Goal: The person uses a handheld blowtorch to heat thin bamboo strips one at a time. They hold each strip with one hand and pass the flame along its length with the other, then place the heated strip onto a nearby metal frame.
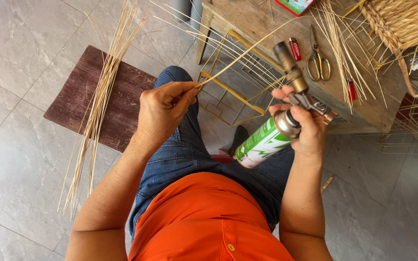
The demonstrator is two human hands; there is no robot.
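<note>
My left hand [163, 108] pinches the near end of a long pale cane strip [247, 52] that runs up and right toward the table. My right hand [308, 123] grips a gas torch [286, 82]: a green and white canister with a brass nozzle pointing up and away. The nozzle tip sits just beside the strip. No flame is visible. Both hands are above my lap, over blue jeans and an orange shirt.
A bundle of cane strips [97, 101] lies across a dark red mat [122, 101] on the grey tiled floor. A wooden table [262, 21] carries scissors [318, 60], two red lighters [295, 48], loose strips and a woven basket [407, 21]. A yellow wire frame [228, 89] leans under it.
</note>
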